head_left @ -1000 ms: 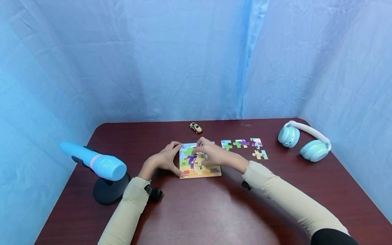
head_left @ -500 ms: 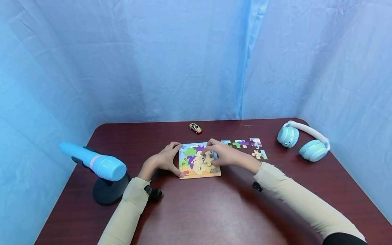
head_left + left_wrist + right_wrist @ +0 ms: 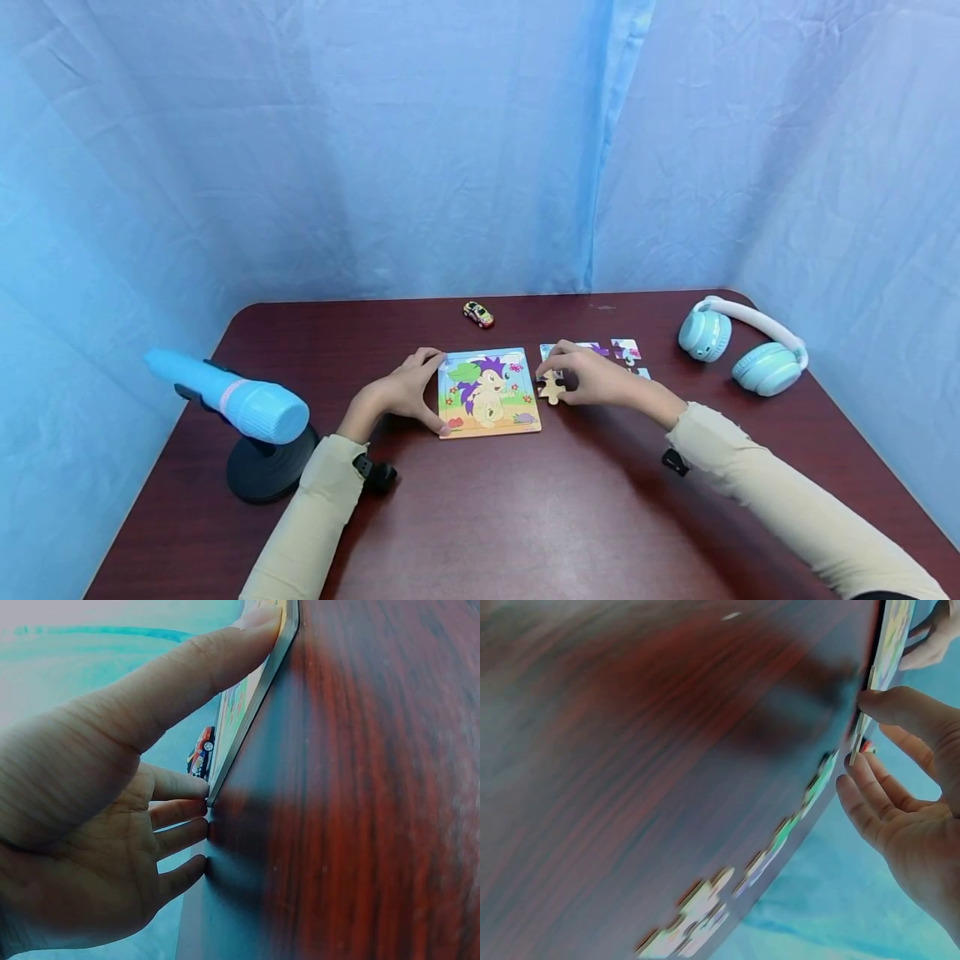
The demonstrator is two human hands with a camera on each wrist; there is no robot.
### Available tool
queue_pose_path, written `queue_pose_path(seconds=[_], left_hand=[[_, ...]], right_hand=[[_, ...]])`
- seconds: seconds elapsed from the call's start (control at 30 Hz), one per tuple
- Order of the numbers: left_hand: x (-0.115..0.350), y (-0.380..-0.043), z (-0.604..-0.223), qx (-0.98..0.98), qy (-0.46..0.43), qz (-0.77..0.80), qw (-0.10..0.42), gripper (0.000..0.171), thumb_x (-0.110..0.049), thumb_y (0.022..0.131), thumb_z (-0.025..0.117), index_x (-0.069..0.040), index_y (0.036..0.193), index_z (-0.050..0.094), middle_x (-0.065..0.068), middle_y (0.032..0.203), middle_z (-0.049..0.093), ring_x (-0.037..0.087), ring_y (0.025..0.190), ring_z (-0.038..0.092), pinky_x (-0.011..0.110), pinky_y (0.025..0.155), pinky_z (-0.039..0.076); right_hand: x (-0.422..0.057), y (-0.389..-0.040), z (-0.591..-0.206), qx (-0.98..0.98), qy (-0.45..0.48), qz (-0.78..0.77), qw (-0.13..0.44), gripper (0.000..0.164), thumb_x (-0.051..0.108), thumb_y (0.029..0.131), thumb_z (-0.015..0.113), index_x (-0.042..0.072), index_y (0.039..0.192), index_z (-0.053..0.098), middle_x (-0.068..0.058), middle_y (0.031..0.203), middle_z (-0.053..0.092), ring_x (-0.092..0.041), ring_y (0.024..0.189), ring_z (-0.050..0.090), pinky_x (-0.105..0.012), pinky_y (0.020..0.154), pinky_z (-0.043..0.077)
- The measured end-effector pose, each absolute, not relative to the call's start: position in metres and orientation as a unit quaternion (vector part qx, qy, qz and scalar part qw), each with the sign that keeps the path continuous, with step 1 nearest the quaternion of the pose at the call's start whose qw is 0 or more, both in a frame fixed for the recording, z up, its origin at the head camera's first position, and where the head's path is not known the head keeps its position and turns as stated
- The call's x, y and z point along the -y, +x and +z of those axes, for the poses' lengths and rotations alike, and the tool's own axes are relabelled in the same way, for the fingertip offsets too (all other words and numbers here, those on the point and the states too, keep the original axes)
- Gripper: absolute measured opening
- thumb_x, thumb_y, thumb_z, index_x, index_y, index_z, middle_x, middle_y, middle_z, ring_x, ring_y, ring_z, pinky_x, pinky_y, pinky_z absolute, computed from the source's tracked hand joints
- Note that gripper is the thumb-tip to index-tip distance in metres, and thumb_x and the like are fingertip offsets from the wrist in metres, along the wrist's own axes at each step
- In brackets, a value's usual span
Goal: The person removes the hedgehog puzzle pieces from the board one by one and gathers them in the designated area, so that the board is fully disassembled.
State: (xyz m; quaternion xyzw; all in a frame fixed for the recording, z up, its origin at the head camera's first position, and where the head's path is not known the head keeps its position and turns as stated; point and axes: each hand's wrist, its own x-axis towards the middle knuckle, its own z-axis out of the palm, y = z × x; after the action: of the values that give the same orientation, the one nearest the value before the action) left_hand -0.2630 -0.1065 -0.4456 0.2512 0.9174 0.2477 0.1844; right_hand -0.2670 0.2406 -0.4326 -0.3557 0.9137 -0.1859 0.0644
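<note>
A square jigsaw puzzle board with a purple-haired hedgehog picture lies flat on the table. My left hand rests at its left side, the thumb on the near corner and the forefinger at the far one. In the left wrist view that hand's fingers look fairly straight. Just right of the board, my right hand pinches a cream puzzle piece between thumb and fingers. The right wrist view shows the held puzzle piece edge-on, above the table.
Several loose puzzle pieces lie behind the right hand, partly hidden by it. A toy car stands beyond the board. Headphones lie at the right; a blue microphone-shaped object on a round black stand is at the left.
My right hand has moved right with the puzzle piece, from over the board to just beyond its right edge. My left hand has stayed at the board's left side.
</note>
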Motion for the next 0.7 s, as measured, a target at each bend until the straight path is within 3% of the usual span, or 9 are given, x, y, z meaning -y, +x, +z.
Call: queue_pose_path(seconds=[0.47, 0.7], left_hand=[[0.107, -0.263, -0.446, -0.916, 0.25, 0.254, 0.185, 0.123, -0.042, 0.071, 0.093, -0.001, 0.162, 0.021, 0.018, 0.162, 0.024, 0.037, 0.147, 0.03, 0.056, 0.117, 0.035], [0.107, -0.264, -0.447, -0.916, 0.252, 0.252, 0.182, 0.124, -0.043, 0.071, 0.093, -0.001, 0.162, 0.02, 0.019, 0.162, 0.024, 0.037, 0.147, 0.03, 0.056, 0.117, 0.035]], right_hand=[[-0.284, -0.263, -0.43, -0.917, -0.352, -0.179, 0.058, 0.041, 0.0, 0.08, 0.079, 0.01, 0.119, 0.075, -0.009, 0.117, 0.063, -0.024, 0.1, 0.059, -0.034, 0.078, 0.054], [-0.299, -0.262, -0.428, -0.921, -0.345, -0.172, 0.061, 0.039, 0.0, 0.079, 0.079, 0.01, 0.117, 0.074, -0.009, 0.113, 0.061, -0.023, 0.091, 0.056, -0.029, 0.07, 0.049]])
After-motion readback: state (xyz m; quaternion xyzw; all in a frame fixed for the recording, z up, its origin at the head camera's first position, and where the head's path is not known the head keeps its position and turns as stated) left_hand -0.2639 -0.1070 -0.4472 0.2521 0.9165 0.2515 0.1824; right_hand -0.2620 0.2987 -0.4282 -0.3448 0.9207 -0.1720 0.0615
